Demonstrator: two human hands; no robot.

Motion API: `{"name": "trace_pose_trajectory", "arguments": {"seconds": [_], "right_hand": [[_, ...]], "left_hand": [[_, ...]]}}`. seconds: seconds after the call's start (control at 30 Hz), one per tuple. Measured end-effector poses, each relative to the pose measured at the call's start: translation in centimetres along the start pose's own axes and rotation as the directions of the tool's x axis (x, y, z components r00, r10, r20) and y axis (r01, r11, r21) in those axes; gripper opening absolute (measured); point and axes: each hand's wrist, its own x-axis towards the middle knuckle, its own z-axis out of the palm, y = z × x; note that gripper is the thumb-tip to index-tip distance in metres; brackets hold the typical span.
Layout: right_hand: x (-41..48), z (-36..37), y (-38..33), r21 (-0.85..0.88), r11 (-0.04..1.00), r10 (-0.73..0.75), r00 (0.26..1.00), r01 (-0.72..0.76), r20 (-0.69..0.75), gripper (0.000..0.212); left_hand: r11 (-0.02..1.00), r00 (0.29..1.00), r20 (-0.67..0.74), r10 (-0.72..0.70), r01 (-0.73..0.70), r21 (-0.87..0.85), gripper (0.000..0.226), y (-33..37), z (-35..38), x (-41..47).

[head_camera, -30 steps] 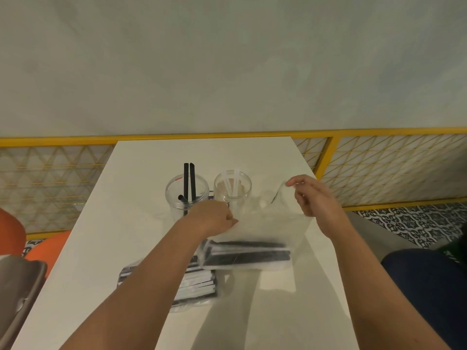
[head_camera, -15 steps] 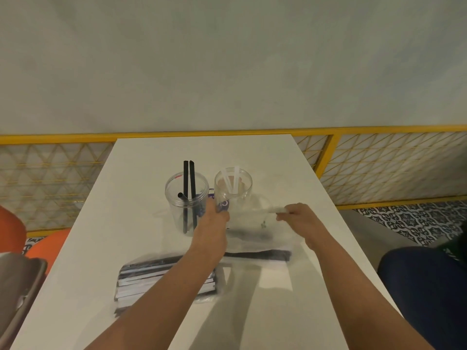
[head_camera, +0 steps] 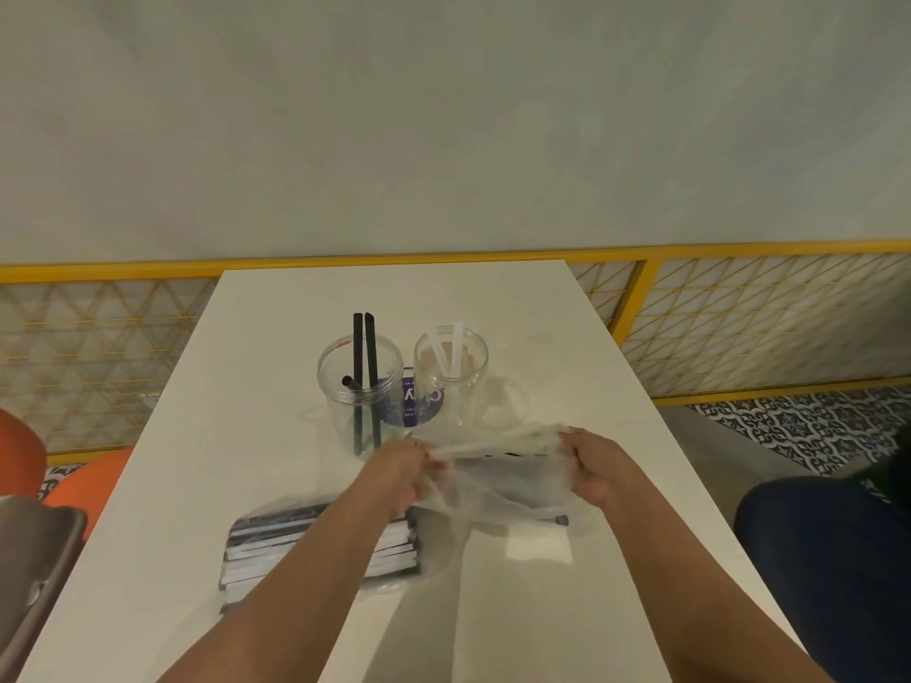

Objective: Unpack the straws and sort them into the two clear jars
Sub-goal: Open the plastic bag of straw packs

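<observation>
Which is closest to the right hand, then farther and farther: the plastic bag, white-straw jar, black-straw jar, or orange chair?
1. plastic bag: gripped by the right hand itself.
2. white-straw jar: behind the hand, slightly left.
3. black-straw jar: further left, beside that jar.
4. orange chair: off to the left of the table.

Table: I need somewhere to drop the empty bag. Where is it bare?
Bare: the table beyond the jars to the yellow railing; the strip left of the black-straw jar and the wrapped packs; the strip right of the clear-straw jar. Crowded: the middle, where the left grip and right grip hold the bag before the jars.
</observation>
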Motion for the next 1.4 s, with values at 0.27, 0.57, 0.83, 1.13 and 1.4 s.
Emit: {"name": "trace_pose_trajectory", "arguments": {"seconds": [0.27,0.57,0.83,1.13,1.4], "right_hand": [[-0.2,-0.7,-1.1,-0.29,0.945,-0.19,0.974,0.149,-0.12,0.016],[-2.3,1.6,-1.4,-0.988,0.001,-0.634,0.764,0.154,0.118,0.042],[-1.8,5.0,2.7,-0.74,0.085,-0.289,0.727,0.667,0.622,0.022],[2.4,2.8,6.1,-0.831,-0.322,-0.086,0.86,0.454,0.503,0.074],[1.3,2.9,7.4,-0.815,-0.148,-0.181,0.795,0.56,0.579,0.054]], "left_hand": [[0.95,0.966,0.208,-0.154,0.203,-0.239,0.014,0.0,-1.1,0.3],[0.999,0.982,0.188,-0.021,0.012,0.053,0.019,-1.1,-0.5,1.3],[0.917,0.972,0.202,-0.123,0.19,-0.351,0.008,-1.5,-0.2,2.1],[0.84,0.876,0.13,0.464,-0.482,0.249,0.037,-1.3,-1.4,1.1],[0.123,0.865,0.305,0.398,-0.38,0.917,0.041,-2.5,0.4,0.3]]}}
